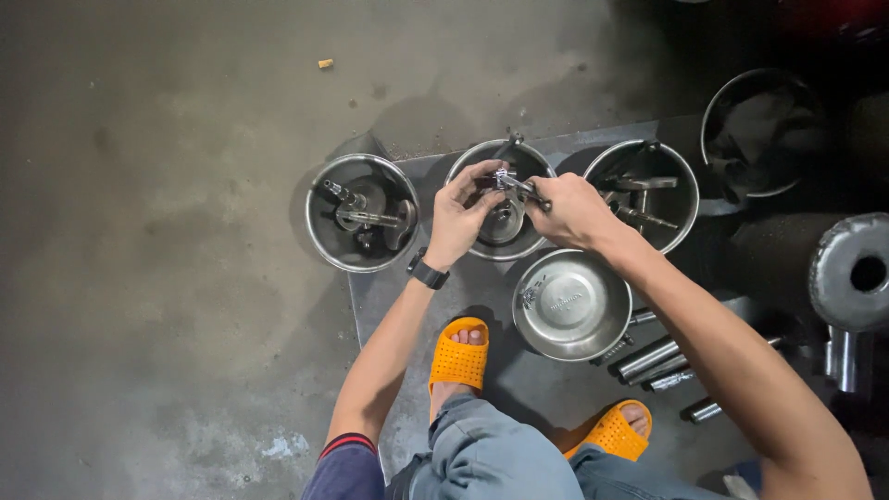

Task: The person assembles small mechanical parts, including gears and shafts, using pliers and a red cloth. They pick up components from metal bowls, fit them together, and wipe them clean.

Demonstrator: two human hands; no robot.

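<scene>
Both hands meet over the middle steel bowl. My left hand, with a black watch on its wrist, pinches a small shiny metal part with bolts on it. My right hand grips the other end of the same part, a dark rod tip sticking out by its fingers. Whether the part is one piece or two pieces joined, I cannot tell.
A steel bowl with metal parts sits to the left, another to the right, and a shallow one nearer me. A dark bowl, a heavy steel cylinder and several metal rods lie right. My orange sandals rest on a dark mat.
</scene>
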